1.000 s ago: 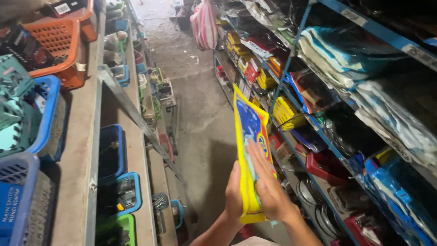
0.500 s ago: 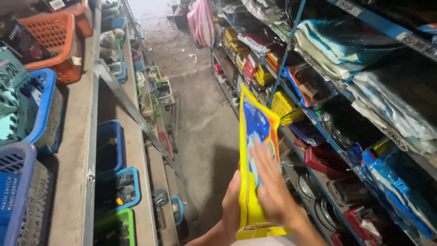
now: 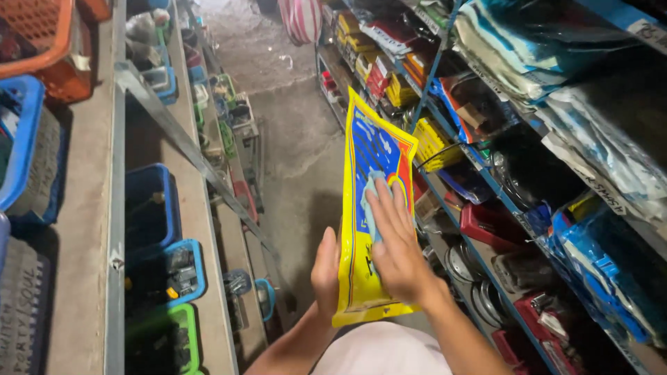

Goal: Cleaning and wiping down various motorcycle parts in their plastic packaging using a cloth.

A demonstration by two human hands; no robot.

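Note:
I hold a flat yellow and blue plastic packet upright in front of me, in a narrow aisle between shelves. My left hand grips its left edge from behind, thumb side toward me. My right hand lies flat on the packet's front, pressing a light blue cloth against it with spread fingers. The packet's top corner points away from me toward the right-hand shelves.
On the left, shelves carry blue bins, a green bin and an orange basket. A blue metal rack on the right holds stacked packaged goods. A bare concrete floor runs down the aisle.
The packet has risen and come nearer the camera. My right hand with the cloth has slid up its front. The view has dipped slightly toward the floor.

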